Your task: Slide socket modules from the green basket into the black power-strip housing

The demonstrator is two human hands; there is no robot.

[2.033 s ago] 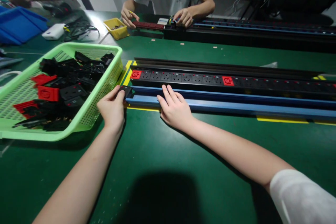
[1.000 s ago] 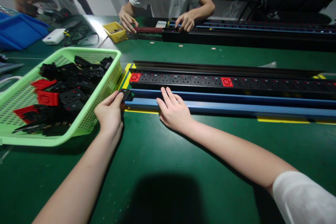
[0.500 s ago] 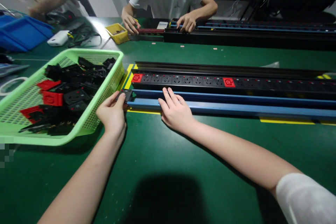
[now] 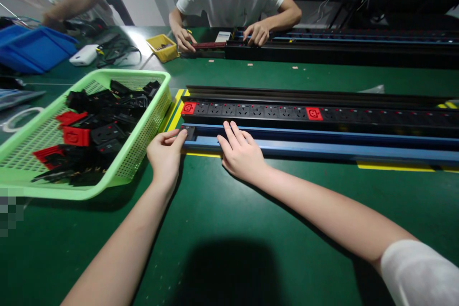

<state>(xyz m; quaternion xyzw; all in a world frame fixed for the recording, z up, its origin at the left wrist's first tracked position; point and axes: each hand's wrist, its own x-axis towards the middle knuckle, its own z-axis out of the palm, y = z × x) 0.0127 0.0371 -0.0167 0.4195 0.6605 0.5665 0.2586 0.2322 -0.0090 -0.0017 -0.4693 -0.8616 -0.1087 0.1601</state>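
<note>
Between thumb and fingers, my left hand [image 4: 165, 155] grips a black socket module [image 4: 191, 133] at the left end of a long blue channel [image 4: 308, 146]. The module's right part sits inside the channel. My right hand [image 4: 242, 153] lies on the channel farther along, fingers stretched out and touching its edges. Just behind runs a black power strip [image 4: 251, 111] with a row of sockets, among them a red socket [image 4: 189, 108] at its left end and another red socket [image 4: 314, 114] farther right.
A green basket [image 4: 163, 98] of loose black and red socket modules stands at the left. Across the green table [image 4: 229, 229], a co-worker's hands [image 4: 257, 33] are at another black strip [image 4: 322, 52]. A yellow bin [image 4: 163, 48] and blue bins [image 4: 43, 50] stand at the back left.
My left hand has moved right, and the socket module now sits farther into the channel's left end. My right hand has stayed in place on the channel.
</note>
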